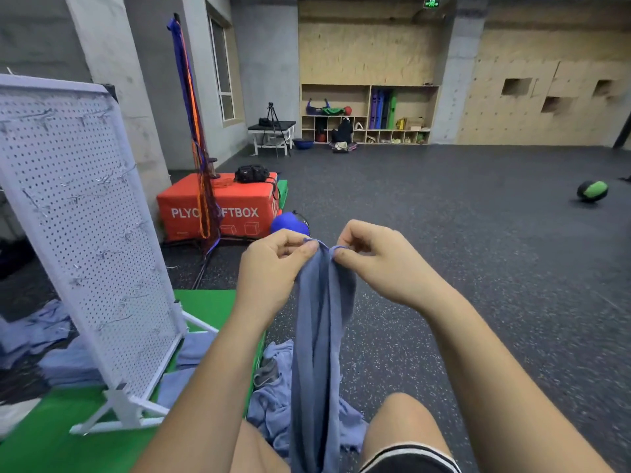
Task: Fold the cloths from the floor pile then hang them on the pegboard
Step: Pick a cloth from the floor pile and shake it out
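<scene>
A blue-grey cloth (pixel 319 336) hangs down in front of me, bunched lengthwise. My left hand (pixel 273 268) pinches its top edge on the left, and my right hand (pixel 372 264) pinches the same edge just to the right, the two hands close together. Below it, between my knees, lies the floor pile of blue cloths (pixel 273 397). The white pegboard (pixel 78 227) stands tilted on its frame at the left, with several metal hooks and nothing hanging on it. More blue cloths (pixel 51 349) lie behind and beneath the pegboard.
A green mat (pixel 51 435) lies under the pegboard. Behind stand a red plyo soft box (pixel 239 206) with a black bag on it, a blue ball (pixel 290 223) and a stand with hanging bands (pixel 194 131). A green-black ball (pixel 592 191) lies on the dark rubber floor at the right.
</scene>
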